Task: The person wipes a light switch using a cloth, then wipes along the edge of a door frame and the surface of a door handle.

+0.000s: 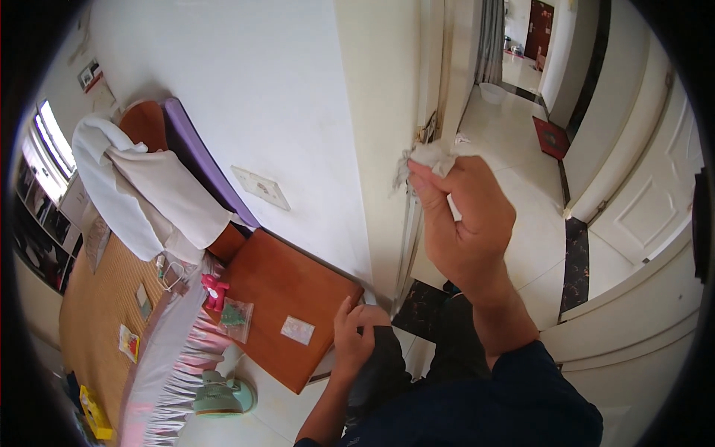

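Observation:
My right hand pinches a crumpled white tissue or thin cloth between thumb and fingers. It is held up against or just in front of the door frame, and whether it touches the frame is hard to tell. Grey smudges show on the tissue's left side. Just above it, a metal strike plate sits in the frame's edge. Lower down, my left hand rests by my bent knee with slightly curled fingers and nothing in them. Beside that hand is the corner of a brown wooden bedside cabinet.
On the cabinet lie a white card, a plastic bag with green contents and a pink toy figure. A green fan stands on the floor by the bed. A white panelled door is at right; a wall switch is at left.

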`<state>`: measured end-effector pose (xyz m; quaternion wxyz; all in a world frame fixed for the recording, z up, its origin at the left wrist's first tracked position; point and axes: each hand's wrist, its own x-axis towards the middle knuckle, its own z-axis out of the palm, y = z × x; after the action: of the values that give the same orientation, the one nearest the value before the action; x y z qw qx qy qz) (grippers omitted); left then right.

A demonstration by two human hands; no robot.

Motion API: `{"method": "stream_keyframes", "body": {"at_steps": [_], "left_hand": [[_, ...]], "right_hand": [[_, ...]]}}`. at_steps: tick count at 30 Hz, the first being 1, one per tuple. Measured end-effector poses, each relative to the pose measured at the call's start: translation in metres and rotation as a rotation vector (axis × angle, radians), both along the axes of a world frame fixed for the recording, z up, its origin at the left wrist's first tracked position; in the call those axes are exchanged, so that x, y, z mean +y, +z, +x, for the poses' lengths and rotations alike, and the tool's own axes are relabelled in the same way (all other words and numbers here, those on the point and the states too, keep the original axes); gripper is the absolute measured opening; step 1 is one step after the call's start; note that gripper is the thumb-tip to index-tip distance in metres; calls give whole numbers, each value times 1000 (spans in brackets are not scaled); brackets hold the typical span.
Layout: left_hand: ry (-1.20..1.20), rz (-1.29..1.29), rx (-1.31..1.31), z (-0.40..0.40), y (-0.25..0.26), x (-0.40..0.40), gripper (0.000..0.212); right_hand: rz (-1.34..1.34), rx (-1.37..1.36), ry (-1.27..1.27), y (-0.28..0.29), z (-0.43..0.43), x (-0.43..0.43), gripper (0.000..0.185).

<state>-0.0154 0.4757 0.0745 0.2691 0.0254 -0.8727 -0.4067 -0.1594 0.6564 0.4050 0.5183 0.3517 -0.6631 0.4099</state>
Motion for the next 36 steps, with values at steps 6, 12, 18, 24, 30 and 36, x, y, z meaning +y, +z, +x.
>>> {"method": "stream_keyframes", "body": {"at_steps": [6,12,18,24,30,36], "left_hand": [[5,2,-42,8,-22,5,45],[-13,-114,-66,18,-34,7,47],[24,-255,-23,21,-41,18,58],[11,-227,2,14,-43,17,59],[12,-201,-2,12,-42,15,50],[22,-211,-47,19,-38,16,47]], "right_hand": [[13,-72,31,-52,2,-1,17],[-96,-204,132,-89,-3,-3,20],[-120,-138,180,-81,-6,-7,21],[-88,-128,175,-126,-8,3,25],[-126,-157,193,-104,-9,-2,26],[-222,-124,263,-111,-15,-7,26]]}}
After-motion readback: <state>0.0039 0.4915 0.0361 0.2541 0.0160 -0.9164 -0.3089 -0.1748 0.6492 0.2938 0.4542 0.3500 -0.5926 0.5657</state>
